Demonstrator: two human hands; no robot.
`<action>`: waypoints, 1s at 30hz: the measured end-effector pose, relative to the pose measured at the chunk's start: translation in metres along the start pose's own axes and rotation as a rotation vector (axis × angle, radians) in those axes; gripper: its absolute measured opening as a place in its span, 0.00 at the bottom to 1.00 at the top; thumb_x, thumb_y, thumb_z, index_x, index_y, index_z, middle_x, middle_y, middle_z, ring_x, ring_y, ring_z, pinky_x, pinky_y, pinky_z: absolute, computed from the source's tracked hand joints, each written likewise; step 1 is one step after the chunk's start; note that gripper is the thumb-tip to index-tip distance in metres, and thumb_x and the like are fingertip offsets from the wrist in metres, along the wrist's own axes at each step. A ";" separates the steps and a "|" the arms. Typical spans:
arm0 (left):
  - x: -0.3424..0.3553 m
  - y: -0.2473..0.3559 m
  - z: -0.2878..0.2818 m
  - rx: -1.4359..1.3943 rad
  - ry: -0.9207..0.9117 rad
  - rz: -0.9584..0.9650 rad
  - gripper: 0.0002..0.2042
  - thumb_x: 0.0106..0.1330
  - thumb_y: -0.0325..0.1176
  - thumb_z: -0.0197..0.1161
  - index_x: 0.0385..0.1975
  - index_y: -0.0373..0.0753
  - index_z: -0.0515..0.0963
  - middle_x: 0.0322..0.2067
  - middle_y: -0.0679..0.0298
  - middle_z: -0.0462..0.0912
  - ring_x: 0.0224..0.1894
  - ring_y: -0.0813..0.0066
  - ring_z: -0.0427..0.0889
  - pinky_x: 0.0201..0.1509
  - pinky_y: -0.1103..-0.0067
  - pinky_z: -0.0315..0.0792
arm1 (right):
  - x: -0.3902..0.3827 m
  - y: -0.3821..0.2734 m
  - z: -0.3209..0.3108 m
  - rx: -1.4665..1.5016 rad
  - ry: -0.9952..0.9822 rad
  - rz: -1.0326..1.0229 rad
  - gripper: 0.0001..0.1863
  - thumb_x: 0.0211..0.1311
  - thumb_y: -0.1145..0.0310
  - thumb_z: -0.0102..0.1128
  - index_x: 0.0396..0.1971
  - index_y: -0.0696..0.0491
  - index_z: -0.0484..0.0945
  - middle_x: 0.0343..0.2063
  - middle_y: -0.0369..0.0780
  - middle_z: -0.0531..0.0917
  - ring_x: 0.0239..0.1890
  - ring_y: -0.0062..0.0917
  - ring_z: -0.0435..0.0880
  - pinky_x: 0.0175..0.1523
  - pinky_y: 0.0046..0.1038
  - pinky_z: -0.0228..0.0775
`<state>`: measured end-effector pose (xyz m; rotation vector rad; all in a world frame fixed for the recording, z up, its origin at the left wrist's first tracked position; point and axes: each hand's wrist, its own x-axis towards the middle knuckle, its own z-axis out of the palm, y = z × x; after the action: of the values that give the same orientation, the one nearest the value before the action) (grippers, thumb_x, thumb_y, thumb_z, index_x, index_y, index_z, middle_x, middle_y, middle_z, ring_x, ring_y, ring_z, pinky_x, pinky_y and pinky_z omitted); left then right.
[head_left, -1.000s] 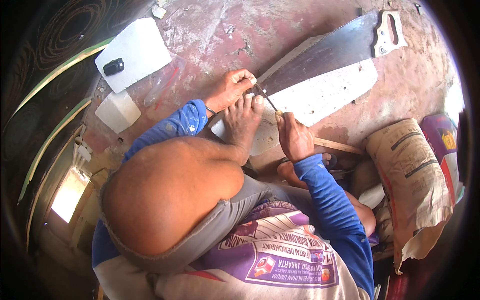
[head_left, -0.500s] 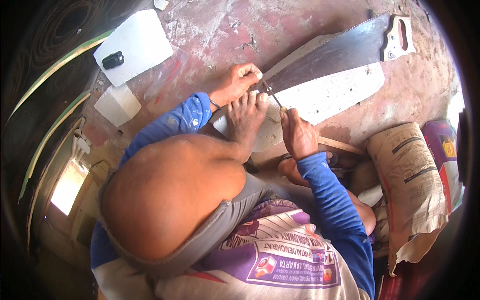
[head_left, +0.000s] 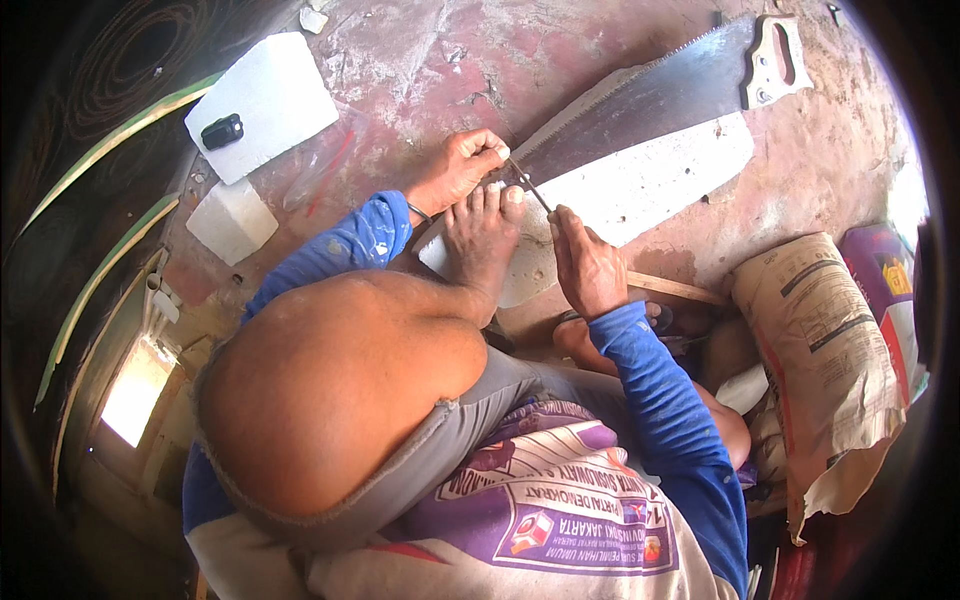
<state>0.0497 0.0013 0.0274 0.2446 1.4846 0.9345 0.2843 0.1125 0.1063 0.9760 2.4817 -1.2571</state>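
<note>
A hand saw (head_left: 650, 105) with a pale handle lies on a long white board (head_left: 660, 190), toothed edge turned away from me, its narrow end close to my hands. A thin dark file (head_left: 532, 188) slants across that narrow end. My left hand (head_left: 462, 168) pinches the file's far tip between thumb and fingers. Its near end is gripped by my right hand (head_left: 590, 265), closed, with the fingers pointing forward; any handle is hidden inside. My bare foot (head_left: 482, 240) rests on the board beside the saw's tip, toes just below my left hand.
White slabs (head_left: 285, 85) lie at the far left, one carrying a small black object (head_left: 222, 131). Clear plastic (head_left: 325, 165) lies nearby. At right stand a torn brown paper sack (head_left: 815, 340) and a purple sack (head_left: 885, 265). A wooden stick (head_left: 675, 289) lies behind my right wrist.
The whole view has shifted slightly, with the saw now a little farther left and up. Both hands keep hold of the file in nearly the same place at the saw's narrow end.
</note>
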 end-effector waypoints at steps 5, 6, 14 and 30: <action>0.001 0.006 0.006 0.066 -0.018 -0.010 0.07 0.73 0.35 0.61 0.38 0.39 0.80 0.30 0.75 0.77 0.34 0.89 0.71 0.39 0.84 0.69 | -0.002 -0.006 -0.003 -0.051 -0.059 0.084 0.15 0.72 0.62 0.54 0.55 0.48 0.73 0.26 0.50 0.85 0.27 0.48 0.86 0.32 0.48 0.76; 0.002 0.005 0.006 0.052 -0.012 -0.029 0.07 0.73 0.35 0.61 0.38 0.39 0.79 0.30 0.75 0.77 0.34 0.89 0.71 0.39 0.84 0.69 | 0.000 -0.009 -0.007 -0.071 -0.111 0.118 0.15 0.73 0.62 0.54 0.55 0.49 0.73 0.29 0.51 0.86 0.29 0.48 0.86 0.33 0.47 0.77; 0.011 -0.009 -0.004 -0.079 0.008 -0.050 0.07 0.72 0.36 0.63 0.38 0.39 0.80 0.32 0.71 0.80 0.34 0.84 0.76 0.40 0.82 0.72 | 0.013 -0.009 -0.008 -0.025 -0.104 0.062 0.09 0.72 0.61 0.52 0.46 0.48 0.71 0.23 0.50 0.85 0.27 0.49 0.86 0.32 0.49 0.76; -0.003 0.006 0.011 0.031 0.016 0.000 0.06 0.72 0.35 0.62 0.39 0.39 0.80 0.31 0.74 0.77 0.32 0.87 0.73 0.39 0.84 0.70 | -0.008 -0.004 -0.002 -0.071 -0.061 0.101 0.13 0.73 0.59 0.54 0.36 0.54 0.71 0.22 0.50 0.84 0.24 0.47 0.86 0.31 0.47 0.77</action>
<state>0.0582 0.0074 0.0350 0.2598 1.5149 0.9158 0.2882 0.1091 0.1137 1.0157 2.3815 -1.1432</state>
